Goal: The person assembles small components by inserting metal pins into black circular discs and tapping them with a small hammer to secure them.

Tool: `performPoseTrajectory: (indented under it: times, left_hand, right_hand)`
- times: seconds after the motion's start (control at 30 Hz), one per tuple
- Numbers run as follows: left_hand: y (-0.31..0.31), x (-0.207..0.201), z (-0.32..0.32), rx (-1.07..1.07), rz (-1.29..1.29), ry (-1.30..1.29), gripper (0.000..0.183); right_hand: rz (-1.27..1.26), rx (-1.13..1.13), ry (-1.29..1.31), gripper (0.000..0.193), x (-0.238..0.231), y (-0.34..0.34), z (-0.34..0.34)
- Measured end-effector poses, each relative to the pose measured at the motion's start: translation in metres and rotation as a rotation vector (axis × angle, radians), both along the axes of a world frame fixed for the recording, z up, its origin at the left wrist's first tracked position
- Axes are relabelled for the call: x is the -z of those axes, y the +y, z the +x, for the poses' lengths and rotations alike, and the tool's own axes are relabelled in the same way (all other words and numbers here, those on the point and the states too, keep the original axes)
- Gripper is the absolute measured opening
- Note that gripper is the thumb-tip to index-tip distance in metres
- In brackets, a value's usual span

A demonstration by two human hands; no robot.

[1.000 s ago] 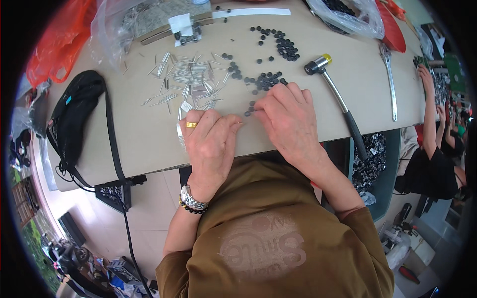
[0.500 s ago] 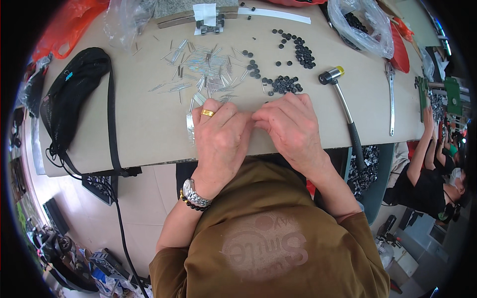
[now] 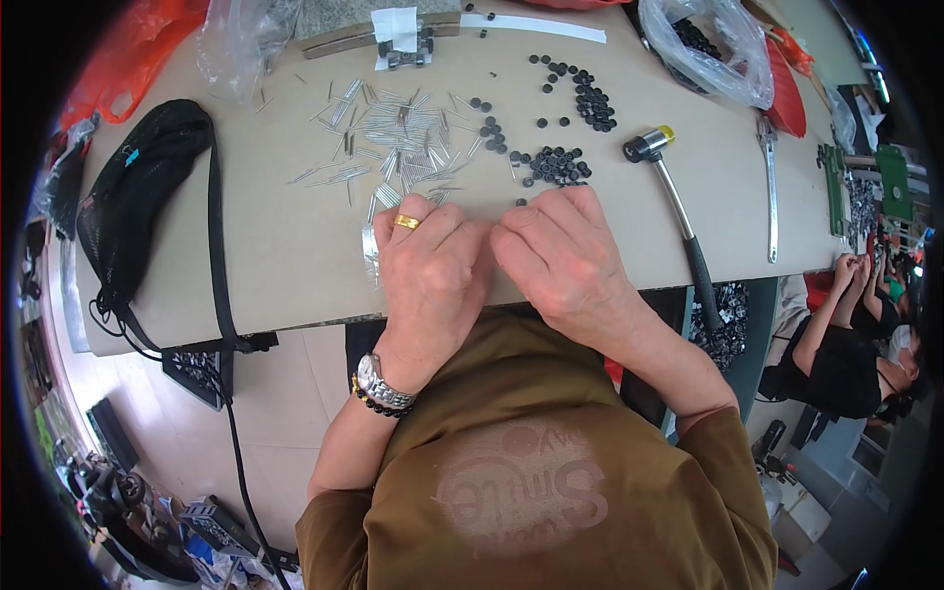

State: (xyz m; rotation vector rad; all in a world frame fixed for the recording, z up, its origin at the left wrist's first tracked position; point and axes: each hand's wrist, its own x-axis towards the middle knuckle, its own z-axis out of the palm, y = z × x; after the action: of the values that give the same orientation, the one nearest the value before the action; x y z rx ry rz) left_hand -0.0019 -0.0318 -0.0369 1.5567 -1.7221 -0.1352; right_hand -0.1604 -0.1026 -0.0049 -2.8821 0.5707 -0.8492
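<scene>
My left hand [image 3: 433, 258] and my right hand [image 3: 559, 251] meet above the near edge of the table, both closed with the fingers curled away from view. Whatever they pinch is hidden behind the knuckles. Just beyond my left hand spreads a loose heap of thin metal pins [image 3: 413, 138]. Several small black wheel-like rounds [image 3: 556, 165] lie in a cluster past my right hand, with another group of black rounds [image 3: 595, 106] farther back. A strip of clear, shiny plastic [image 3: 371, 251] lies beside my left hand.
A hammer [image 3: 672, 187] and a wrench [image 3: 770, 197] lie to the right. A black bag [image 3: 147, 192] with a strap rests at left. Far back stand a small wheeled piece [image 3: 404, 49] and a plastic bag [image 3: 713, 59]. Co-workers sit at far right.
My right hand has turned slightly and pressed closer to my left, its fingertips now tucked out of sight. The view has shifted a little. A co-worker's arm at right has lowered.
</scene>
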Motion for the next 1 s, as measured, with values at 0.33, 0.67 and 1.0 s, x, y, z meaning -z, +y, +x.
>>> performPoseTrajectory:
  times: [0.33,0.67,1.0]
  left_hand:
    - [-0.002,-0.003,-0.002,-0.032,0.043,0.046,0.016]
    - [-0.010,-0.003,-0.004,-0.097,0.043,0.067,0.011]
    - [-0.012,0.000,0.002,-0.097,0.059,0.051,0.014]
  right_hand:
    - [0.059,0.401,-0.094,0.048,-0.018,-0.011,-0.053]
    - [0.136,0.839,0.197,0.046,0.009,-0.016,-0.114]
    - [0.428,0.237,0.111,0.067,-0.048,0.016,-0.057]
